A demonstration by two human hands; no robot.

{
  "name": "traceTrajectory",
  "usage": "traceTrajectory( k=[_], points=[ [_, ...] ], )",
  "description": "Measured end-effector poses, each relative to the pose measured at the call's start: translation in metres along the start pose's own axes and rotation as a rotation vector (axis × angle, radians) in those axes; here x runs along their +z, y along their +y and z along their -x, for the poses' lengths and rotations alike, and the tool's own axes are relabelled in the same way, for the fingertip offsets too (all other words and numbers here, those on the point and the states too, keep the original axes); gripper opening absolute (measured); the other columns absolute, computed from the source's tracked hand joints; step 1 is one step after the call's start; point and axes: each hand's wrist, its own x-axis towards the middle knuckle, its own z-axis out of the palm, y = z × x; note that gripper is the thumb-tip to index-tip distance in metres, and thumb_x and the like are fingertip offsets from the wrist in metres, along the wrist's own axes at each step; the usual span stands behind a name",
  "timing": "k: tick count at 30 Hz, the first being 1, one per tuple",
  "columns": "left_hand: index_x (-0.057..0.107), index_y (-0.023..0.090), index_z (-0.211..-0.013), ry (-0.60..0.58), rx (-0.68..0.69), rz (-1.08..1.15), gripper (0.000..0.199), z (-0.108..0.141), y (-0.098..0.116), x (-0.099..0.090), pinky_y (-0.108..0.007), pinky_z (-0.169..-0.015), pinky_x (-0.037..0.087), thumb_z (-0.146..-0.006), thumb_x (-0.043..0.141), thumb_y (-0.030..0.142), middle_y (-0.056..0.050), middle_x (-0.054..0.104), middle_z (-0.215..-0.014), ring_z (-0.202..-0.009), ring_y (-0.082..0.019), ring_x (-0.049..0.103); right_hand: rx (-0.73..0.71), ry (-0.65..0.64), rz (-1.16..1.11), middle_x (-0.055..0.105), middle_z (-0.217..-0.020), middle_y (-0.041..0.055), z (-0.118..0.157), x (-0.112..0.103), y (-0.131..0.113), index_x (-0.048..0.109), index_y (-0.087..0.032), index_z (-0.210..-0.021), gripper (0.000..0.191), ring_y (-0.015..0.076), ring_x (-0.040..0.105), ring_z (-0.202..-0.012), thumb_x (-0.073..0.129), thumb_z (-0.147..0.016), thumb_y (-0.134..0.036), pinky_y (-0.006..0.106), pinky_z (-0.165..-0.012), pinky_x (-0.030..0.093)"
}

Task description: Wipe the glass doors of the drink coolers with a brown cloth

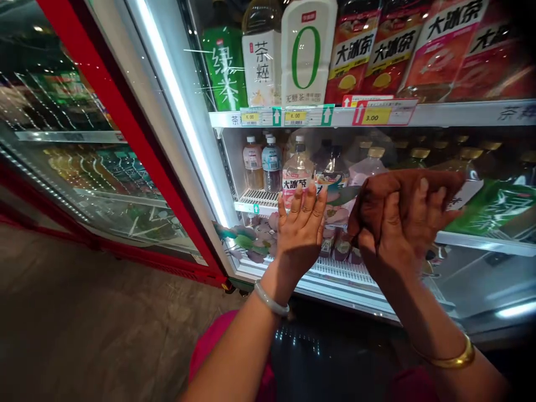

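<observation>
My left hand lies flat with fingers spread against the glass door of a drinks fridge, near a flower decal. Its palm faces the glass, and nothing is in it. To the right, my right hand presses a bunched brown cloth against the same glass, its fingers stretched over the fabric. Behind the door, small bottles and a peach-labelled tea bottle stand on the middle shelf.
Large tea bottles fill the upper shelf, with price tags along its edge. A red-framed fridge door slants down on the left, over a brown floor. A lit strip runs down the cabinet's side.
</observation>
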Motion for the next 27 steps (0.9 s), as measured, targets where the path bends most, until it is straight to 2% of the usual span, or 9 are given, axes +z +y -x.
traceTrajectory(
  k=[2,6,8,10,14,17,21,24,27],
  points=[
    [0.026,0.020,-0.167,-0.037,-0.024,0.021,0.064,0.000,-0.001,-0.003,-0.052,-0.134,-0.005,-0.106,0.043,0.024,-0.008,0.026,-0.173,-0.164,-0.020,0.001,0.005,-0.017,-0.004,0.022,-0.174,0.0169,-0.003,0.007,-0.016,0.033,-0.023,-0.165,0.080,0.0458,0.018,-0.161,0.061,-0.093,-0.041,0.081,-0.123,0.009],
    [0.029,0.018,-0.166,-0.063,-0.047,0.047,0.064,0.002,-0.011,-0.008,-0.055,-0.135,-0.002,-0.104,0.044,0.022,-0.008,0.025,-0.173,-0.164,-0.023,0.005,-0.131,-0.120,-0.005,0.032,-0.170,0.0164,0.009,0.017,-0.049,0.037,-0.022,-0.162,0.073,0.0398,0.021,-0.161,0.059,-0.095,-0.036,0.081,-0.122,0.014],
    [0.030,0.019,-0.166,-0.068,-0.049,0.043,0.064,0.003,-0.019,-0.011,-0.055,-0.135,-0.001,-0.103,0.044,0.021,-0.007,0.025,-0.174,-0.164,-0.022,0.003,-0.169,-0.132,-0.010,0.037,-0.168,0.0171,0.015,0.016,-0.050,0.036,-0.022,-0.162,0.073,0.0383,0.025,-0.160,0.061,-0.094,-0.035,0.079,-0.123,0.016],
    [0.030,0.021,-0.166,-0.060,-0.050,0.025,0.062,0.006,-0.027,-0.013,-0.054,-0.135,-0.001,-0.105,0.043,0.022,-0.005,0.024,-0.174,-0.164,-0.021,0.000,-0.193,-0.113,-0.017,0.036,-0.168,0.0187,0.015,0.012,-0.038,0.033,-0.021,-0.164,0.078,0.0405,0.027,-0.159,0.063,-0.094,-0.038,0.080,-0.122,0.017],
    [0.031,0.021,-0.165,-0.023,-0.042,-0.008,0.059,0.009,-0.041,-0.014,-0.054,-0.135,0.000,-0.107,0.040,0.024,-0.004,0.025,-0.174,-0.164,-0.019,-0.004,-0.067,-0.050,-0.018,0.020,-0.174,0.0201,-0.004,0.015,-0.022,0.031,-0.018,-0.166,0.081,0.0515,0.019,-0.159,0.058,-0.095,-0.046,0.084,-0.118,0.011],
    [0.026,0.022,-0.167,-0.049,-0.023,-0.010,0.062,0.010,-0.048,-0.014,-0.055,-0.135,0.000,-0.107,0.041,0.026,-0.004,0.023,-0.175,-0.164,-0.020,-0.003,-0.054,-0.022,-0.020,0.020,-0.174,0.0196,-0.012,0.027,-0.041,0.029,-0.020,-0.167,0.082,0.0523,0.018,-0.158,0.057,-0.094,-0.047,0.084,-0.118,0.011],
    [0.025,0.021,-0.167,-0.089,-0.034,0.014,0.063,0.011,-0.052,-0.016,-0.053,-0.135,-0.002,-0.107,0.042,0.026,-0.005,0.021,-0.175,-0.164,-0.021,-0.001,-0.174,-0.093,-0.019,0.035,-0.168,0.0201,0.010,0.036,-0.073,0.034,-0.020,-0.164,0.077,0.0417,0.024,-0.160,0.061,-0.095,-0.041,0.079,-0.123,0.015],
    [0.027,0.023,-0.167,-0.076,-0.057,0.022,0.062,0.012,-0.054,-0.019,-0.052,-0.135,-0.002,-0.107,0.042,0.025,-0.004,0.023,-0.175,-0.164,-0.020,0.001,-0.190,-0.152,-0.014,0.038,-0.166,0.0228,0.027,0.030,-0.072,0.035,-0.017,-0.162,0.079,0.0396,0.025,-0.160,0.066,-0.093,-0.037,0.079,-0.122,0.016],
    [0.025,0.026,-0.167,-0.074,-0.082,0.016,0.063,0.013,-0.059,-0.023,-0.053,-0.135,-0.001,-0.107,0.043,0.026,-0.002,0.024,-0.175,-0.164,-0.020,0.002,-0.177,-0.123,-0.024,0.030,-0.170,0.0234,0.018,0.028,-0.065,0.035,-0.017,-0.163,0.080,0.0429,0.021,-0.161,0.066,-0.093,-0.041,0.081,-0.121,0.013]
  ],
)
